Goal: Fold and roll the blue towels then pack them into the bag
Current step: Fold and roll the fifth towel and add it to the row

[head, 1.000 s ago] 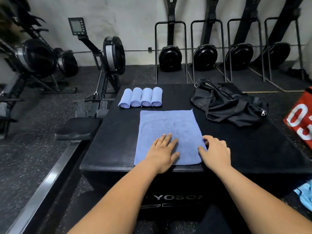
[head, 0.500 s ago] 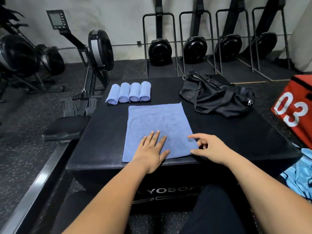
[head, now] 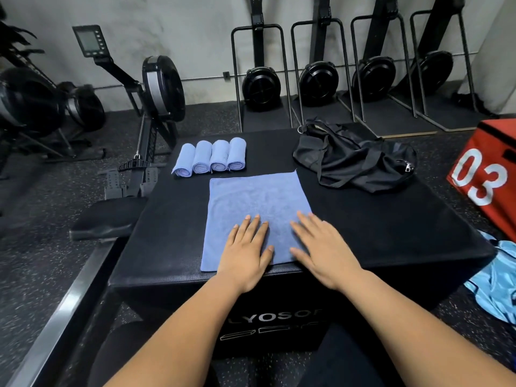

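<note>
A blue towel (head: 255,202) lies spread flat on the black padded box (head: 391,227). My left hand (head: 247,252) rests flat on the towel's near edge, fingers straight. Beside it, my right hand (head: 325,251) lies flat on the towel's near right corner, fingers straight and pointing up-left. Several rolled blue towels (head: 210,157) sit side by side at the box's far left. The black bag (head: 354,157) lies slumped at the far right of the box.
A red box marked 03 (head: 485,174) stands to the right, with light blue cloth (head: 499,280) on the floor beneath it. A rowing machine (head: 150,113) stands at the left, and several more stand upright against the back wall.
My right hand has moved left from the towel's right edge onto the towel and flattened out. My left hand stays flat on the near edge.
</note>
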A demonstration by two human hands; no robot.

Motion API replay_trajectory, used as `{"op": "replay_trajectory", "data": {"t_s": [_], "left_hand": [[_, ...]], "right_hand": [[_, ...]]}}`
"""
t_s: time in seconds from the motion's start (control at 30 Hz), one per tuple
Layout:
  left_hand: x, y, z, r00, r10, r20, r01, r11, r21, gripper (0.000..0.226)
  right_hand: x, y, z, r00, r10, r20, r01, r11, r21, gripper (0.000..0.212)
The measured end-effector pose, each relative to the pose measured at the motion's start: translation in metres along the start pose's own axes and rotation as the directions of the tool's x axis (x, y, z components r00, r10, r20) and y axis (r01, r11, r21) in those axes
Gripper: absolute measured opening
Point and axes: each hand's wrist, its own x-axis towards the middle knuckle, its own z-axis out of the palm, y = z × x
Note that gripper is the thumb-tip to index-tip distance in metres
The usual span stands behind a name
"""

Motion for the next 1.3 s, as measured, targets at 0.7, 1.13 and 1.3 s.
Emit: {"op": "replay_trajectory", "data": {"t_s": [0.7,1.13,1.3], "left_hand": [[-0.073,-0.093,-0.012,0.976,0.217,0.004,-0.216,0.971,0.100,0.077],[-0.099,-0.109,-0.027,0.943,0.123,-0.309,-0.194,0.958,-0.210,0.020],[-0.104,-0.121,-0.040,0.948,-0.098,-0.304,-0.006,0.946,-0.323,0.006]], "right_hand": [[-0.028,-0.011,0.018,0.991,-0.137,-0.003,0.137,0.989,0.055,0.064],[-0.057,0.002,0.006,0.984,0.101,-0.149,-0.034,0.915,0.401,0.016],[-0.051,0.001,-0.007,0.930,0.331,-0.160,-0.196,0.813,0.548,0.021]]}}
